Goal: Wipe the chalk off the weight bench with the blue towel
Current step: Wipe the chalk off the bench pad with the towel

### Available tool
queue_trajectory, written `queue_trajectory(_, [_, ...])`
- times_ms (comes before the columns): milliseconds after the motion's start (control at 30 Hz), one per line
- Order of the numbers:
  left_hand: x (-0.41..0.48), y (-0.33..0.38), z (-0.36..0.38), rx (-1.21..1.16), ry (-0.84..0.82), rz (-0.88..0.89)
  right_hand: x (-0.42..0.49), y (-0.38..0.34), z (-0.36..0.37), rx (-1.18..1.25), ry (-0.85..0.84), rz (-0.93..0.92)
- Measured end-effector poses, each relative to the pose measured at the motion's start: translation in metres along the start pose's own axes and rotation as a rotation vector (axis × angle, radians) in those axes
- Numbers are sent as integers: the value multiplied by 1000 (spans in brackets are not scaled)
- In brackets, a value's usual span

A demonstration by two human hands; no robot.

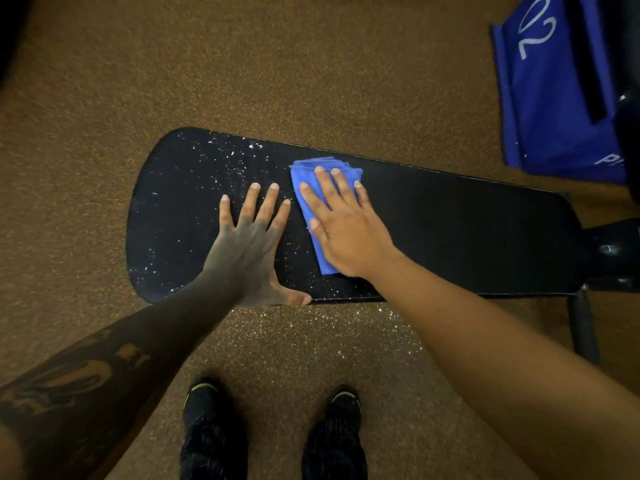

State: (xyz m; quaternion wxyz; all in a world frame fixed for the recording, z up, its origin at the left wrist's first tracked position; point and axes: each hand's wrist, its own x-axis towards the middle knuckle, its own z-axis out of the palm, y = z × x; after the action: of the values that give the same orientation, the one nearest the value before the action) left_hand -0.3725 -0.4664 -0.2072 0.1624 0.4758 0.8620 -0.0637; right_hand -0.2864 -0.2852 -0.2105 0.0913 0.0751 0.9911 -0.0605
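A black padded weight bench [467, 237] runs across the view, from left to right. White chalk specks [221, 161] cover its left half, while the right half looks dark and clean. A folded blue towel [304, 178] lies near the middle of the pad. My right hand [346, 230] presses flat on top of the towel, fingers spread. My left hand [249, 244] rests flat on the chalky pad just left of the towel, fingers apart, holding nothing.
Chalk dust [374, 320] is scattered on the brown speckled floor below the bench's near edge. My two black shoes [211, 431] stand in front of the bench. A blue bag or banner [554, 91] lies at the upper right. The bench's black frame [585, 327] sticks out on the right.
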Motion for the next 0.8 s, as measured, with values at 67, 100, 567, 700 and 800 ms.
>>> queue_trajectory(67, [0,0,1,-5,1,5,4,9,-2,44,9,175])
queue_trajectory(100, [0,0,1,-3,3,5,5,10,-3,72,16,295])
queue_trajectory(567, [-1,-1,4,26,32,8,-24,-27,10,61,41,183])
queue_trajectory(700, [0,-1,4,23,30,10,-34,-4,8,53,53,322])
queue_trajectory(800, [1,-2,5,30,31,12,-41,-12,9,105,71,462])
